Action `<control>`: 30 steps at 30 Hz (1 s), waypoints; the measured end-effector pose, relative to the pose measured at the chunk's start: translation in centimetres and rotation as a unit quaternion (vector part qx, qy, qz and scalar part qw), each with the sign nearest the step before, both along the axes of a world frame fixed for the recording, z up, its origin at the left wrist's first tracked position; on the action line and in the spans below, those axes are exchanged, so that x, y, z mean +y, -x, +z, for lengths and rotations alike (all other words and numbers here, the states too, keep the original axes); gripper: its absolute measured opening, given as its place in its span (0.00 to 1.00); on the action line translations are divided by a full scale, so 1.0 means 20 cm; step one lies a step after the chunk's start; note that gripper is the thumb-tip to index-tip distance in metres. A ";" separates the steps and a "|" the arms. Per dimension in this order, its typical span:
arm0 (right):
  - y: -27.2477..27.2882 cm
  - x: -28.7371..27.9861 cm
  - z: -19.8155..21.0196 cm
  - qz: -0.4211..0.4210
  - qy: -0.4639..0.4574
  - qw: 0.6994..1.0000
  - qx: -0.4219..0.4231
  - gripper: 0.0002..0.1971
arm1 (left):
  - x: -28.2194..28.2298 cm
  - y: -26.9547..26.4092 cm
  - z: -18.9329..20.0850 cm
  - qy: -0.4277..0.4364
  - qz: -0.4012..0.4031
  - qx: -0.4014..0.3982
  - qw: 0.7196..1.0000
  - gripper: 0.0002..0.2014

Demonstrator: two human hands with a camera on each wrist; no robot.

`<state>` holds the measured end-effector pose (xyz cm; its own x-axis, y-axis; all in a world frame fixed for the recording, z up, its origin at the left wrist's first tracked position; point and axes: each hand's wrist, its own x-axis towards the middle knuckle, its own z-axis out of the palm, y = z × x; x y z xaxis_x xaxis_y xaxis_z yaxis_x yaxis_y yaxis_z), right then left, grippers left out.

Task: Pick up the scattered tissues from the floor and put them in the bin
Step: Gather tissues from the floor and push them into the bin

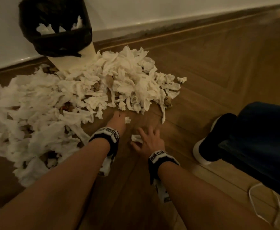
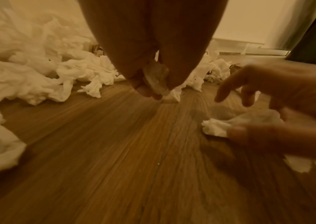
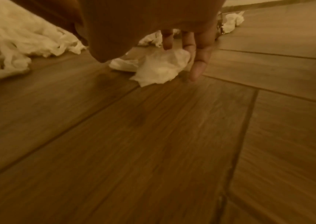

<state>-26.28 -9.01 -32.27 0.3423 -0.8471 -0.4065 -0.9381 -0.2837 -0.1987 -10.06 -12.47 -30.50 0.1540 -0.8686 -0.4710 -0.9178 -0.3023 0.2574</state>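
A big heap of white tissues (image 1: pixel 73 100) lies on the wooden floor in front of the bin (image 1: pixel 56 30), which has a black liner and some tissues inside. My left hand (image 1: pixel 119 119) is low at the heap's near edge and pinches a small tissue wad (image 2: pixel 155 78) between thumb and fingers (image 2: pixel 145 92). To its right, my right hand (image 1: pixel 144 138) is down on the floor, thumb and fingers curled around a crumpled tissue (image 3: pixel 163 69), which still touches the boards. That same crumpled tissue (image 2: pixel 218 127) shows in the left wrist view.
The bin stands against a white wall (image 1: pixel 169 10) with a skirting board. A dark shoe with a white sole (image 1: pixel 213 138) and a leg in blue jeans (image 1: pixel 260 138) are on the right. A white cable (image 1: pixel 260 205) lies at the lower right. Brown scraps are mixed into the heap.
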 end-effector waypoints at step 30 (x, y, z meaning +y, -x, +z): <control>-0.14 -0.35 0.68 -0.227 -0.202 0.923 -0.237 0.12 | 0.09 -0.04 0.55 0.141 0.182 0.093 0.969 0.11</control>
<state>-23.46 -16.00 -18.73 0.2093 -0.7592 -0.6163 -0.7222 0.3049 -0.6209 -9.34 -10.57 -19.57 0.4098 -0.8704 -0.2730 -0.6924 -0.4917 0.5280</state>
